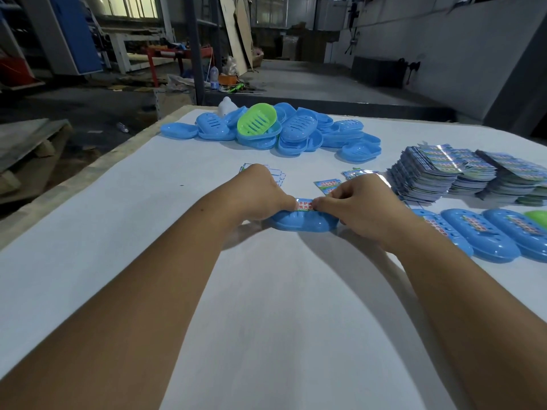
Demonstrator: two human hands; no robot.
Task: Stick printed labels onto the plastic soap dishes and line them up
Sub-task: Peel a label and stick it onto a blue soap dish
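A blue dish (302,224) lies on the white table (266,306) with a label (304,204) on top. The left hand (263,192) and right hand (359,202) pinch the label's two ends against it. Right: a row of labelled dishes (479,239). Behind: label stacks (461,173), loose labels (327,183), and a dish pile (275,130) topped by a green one (257,119).

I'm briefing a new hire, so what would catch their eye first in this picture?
Centre stage, the left hand and right hand press a printed label onto a blue soap dish. Behind them lies a heap of unlabelled blue dishes topped by one green dish. At right sit label stacks and a row of labelled dishes.
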